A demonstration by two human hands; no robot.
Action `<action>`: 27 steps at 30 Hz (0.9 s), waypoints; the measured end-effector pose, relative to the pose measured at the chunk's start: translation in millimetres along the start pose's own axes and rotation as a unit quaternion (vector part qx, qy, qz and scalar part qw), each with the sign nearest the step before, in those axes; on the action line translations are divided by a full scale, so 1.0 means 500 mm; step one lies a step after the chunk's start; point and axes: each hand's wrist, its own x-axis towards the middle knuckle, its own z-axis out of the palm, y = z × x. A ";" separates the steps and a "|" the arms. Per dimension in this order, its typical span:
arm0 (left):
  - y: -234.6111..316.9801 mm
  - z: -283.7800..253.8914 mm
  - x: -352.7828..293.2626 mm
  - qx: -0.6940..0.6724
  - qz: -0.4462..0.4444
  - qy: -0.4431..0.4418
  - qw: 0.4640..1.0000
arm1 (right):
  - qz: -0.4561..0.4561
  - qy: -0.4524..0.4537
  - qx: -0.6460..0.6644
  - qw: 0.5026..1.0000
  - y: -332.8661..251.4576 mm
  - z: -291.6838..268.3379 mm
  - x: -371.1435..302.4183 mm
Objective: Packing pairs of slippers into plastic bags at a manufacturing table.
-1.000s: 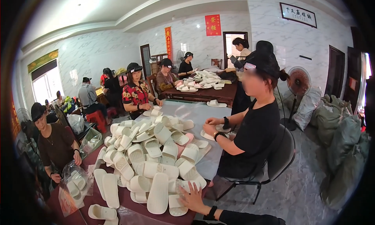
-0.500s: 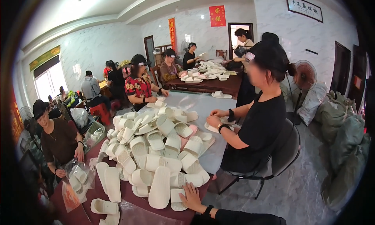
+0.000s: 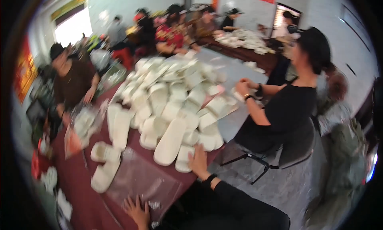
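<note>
My right hand rests at the near right edge of a big pile of white slippers, fingers stretched out against a single white slipper. My left hand lies at the near table edge with its fingers spread, holding nothing. It is at the lower border of a flat clear plastic bag. A pair of white slippers lies left of that bag. Another slipper shows its sole side up at the front of the pile. The picture is blurred by motion.
Across the dark red table, a person in brown handles a bag of slippers. On the right, a person in black sits on a chair with hands on a slipper. Other people sit around a farther table with more slippers.
The view has turned down and to the left, so the scene sits differently. My left hand has come into view at the bag. My right hand still touches the same slipper.
</note>
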 end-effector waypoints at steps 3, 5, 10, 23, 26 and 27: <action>0.000 -0.008 0.009 0.003 0.010 -0.030 0.999 | -0.011 -0.006 -0.046 0.999 -0.008 -0.008 0.004; -0.022 -0.003 -0.003 0.012 -0.007 -0.033 0.999 | 0.003 -0.051 -0.063 0.997 -0.038 -0.021 0.007; -0.033 -0.021 -0.002 -0.044 0.002 -0.100 0.994 | -0.002 -0.092 -0.155 0.984 -0.040 -0.046 0.019; -0.020 0.006 -0.017 0.021 0.020 0.010 1.000 | -0.164 -0.401 0.174 0.884 -0.313 -0.045 0.066; -0.032 0.017 -0.025 0.012 0.011 0.014 1.000 | -0.304 -0.451 0.150 0.826 -0.393 0.016 0.040; -0.032 0.013 -0.025 -0.001 0.008 0.010 1.000 | -0.303 -0.475 0.143 0.814 -0.417 0.031 0.036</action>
